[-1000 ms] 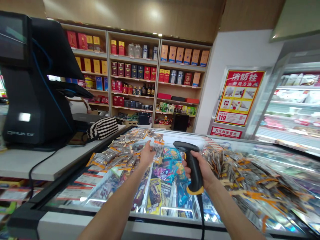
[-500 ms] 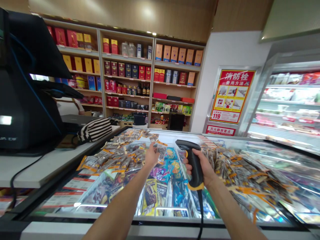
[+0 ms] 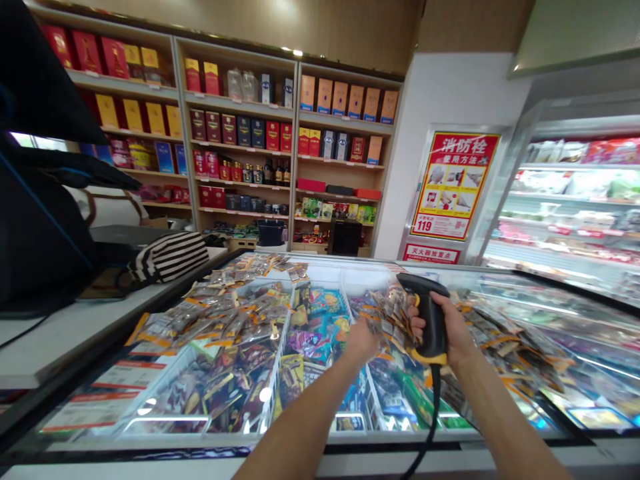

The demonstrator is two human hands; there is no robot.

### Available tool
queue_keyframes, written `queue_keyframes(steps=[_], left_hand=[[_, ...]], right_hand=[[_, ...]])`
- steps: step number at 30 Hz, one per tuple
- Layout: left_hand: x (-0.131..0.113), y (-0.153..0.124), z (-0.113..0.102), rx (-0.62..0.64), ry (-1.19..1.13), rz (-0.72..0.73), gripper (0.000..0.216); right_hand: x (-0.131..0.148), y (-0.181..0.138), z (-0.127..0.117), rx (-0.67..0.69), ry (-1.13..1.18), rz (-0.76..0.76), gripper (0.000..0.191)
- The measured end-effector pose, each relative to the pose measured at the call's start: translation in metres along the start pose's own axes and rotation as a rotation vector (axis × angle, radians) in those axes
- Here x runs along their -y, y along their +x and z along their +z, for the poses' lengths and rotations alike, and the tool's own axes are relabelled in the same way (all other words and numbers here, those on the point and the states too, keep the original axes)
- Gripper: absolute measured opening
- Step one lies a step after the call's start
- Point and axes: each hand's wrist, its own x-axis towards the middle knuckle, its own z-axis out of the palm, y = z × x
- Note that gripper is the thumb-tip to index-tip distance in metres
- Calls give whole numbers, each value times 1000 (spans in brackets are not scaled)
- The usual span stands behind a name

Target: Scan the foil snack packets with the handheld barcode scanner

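My right hand (image 3: 456,330) is wrapped round the handle of a black and yellow barcode scanner (image 3: 433,330), held upright above the glass-topped freezer (image 3: 165,448). A black cable hangs from its base. Left of the scanner, my left hand (image 3: 363,341) reaches to the near side of some small clear packets with orange edges (image 3: 393,313). That hand is smeared by motion and its fingertips are hidden among the packets, so its grip cannot be made out. Another pile of these packets (image 3: 215,317) lies on the left part of the glass.
More packets (image 3: 520,343) spread over the glass at the right. Beneath the glass are wire baskets with colourful wrapped goods (image 3: 320,340). At left, a counter (image 3: 35,353) bears a dark machine (image 3: 40,220) and a striped pouch (image 3: 173,257). Stocked shelves (image 3: 295,120) stand behind.
My left hand has moved right from the left pile, where it held a packet, to the packets beside the scanner. The scanner has shifted right in my right hand, and the view has turned slightly.
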Motion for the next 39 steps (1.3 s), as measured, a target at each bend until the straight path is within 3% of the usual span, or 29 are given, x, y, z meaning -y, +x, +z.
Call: queue_keyframes(steps=[5,8,10,15,17,20,28,39], left_hand=[[-18,-25,11,45,158,134,42],[-7,-26,-2,-19,244,121,52],[10,-20,-23,-96,303,80,54],[71,-10,-99,-287,467,-74,42],[93,-12,-123,-303,514,-130,36],[114,-14,-142,-257,546,-153,29],[131,-7,-153,-182,535,-152,27],[128,2,-154,-319,311,-185,30]], right_hand=[[-6,2,9,-2,-3,12,20],[-14,4,20,6,-27,38,20],[-20,6,27,11,-44,42,20],[-42,14,42,41,-77,72,21],[-50,17,48,51,-93,80,21],[-59,17,55,60,-105,106,21],[-66,9,62,92,-90,183,20],[-73,1,75,160,-31,245,23]])
